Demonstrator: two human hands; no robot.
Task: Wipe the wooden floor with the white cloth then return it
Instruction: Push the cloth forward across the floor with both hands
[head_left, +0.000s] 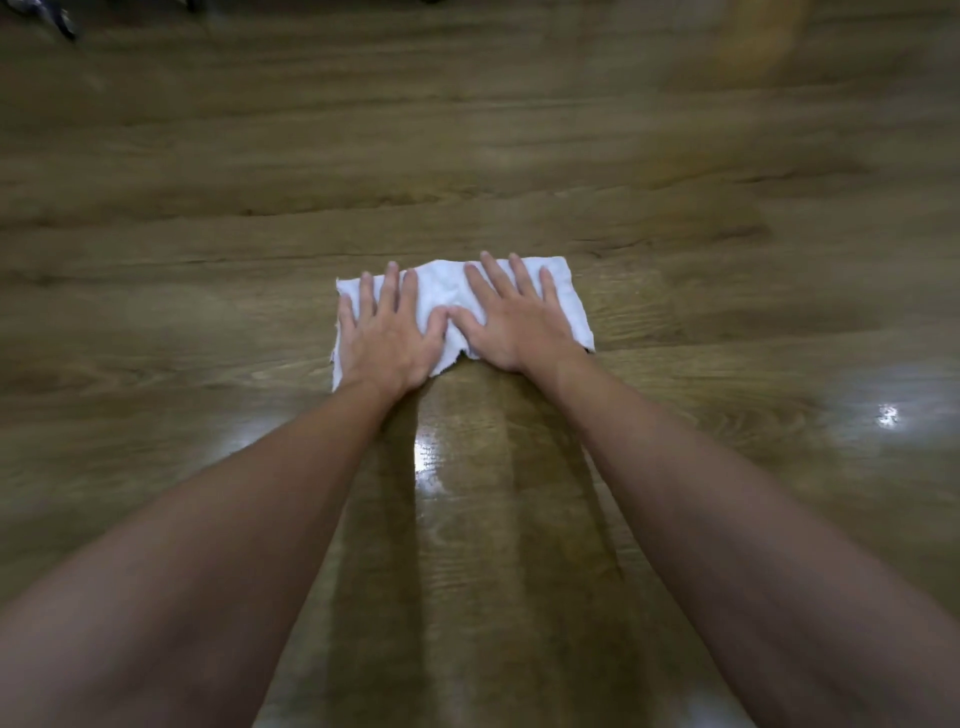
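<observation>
Both hands lie flat, palms down, on the white cloth (445, 291), which is spread on the wooden floor (467, 156) at the middle of the view. The left hand (387, 338) and right hand (511, 325) press with fingers straight and spread, thumbs nearly touching.

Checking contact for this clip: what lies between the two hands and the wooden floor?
The white cloth, spread flat under left hand and right hand, head view.
</observation>
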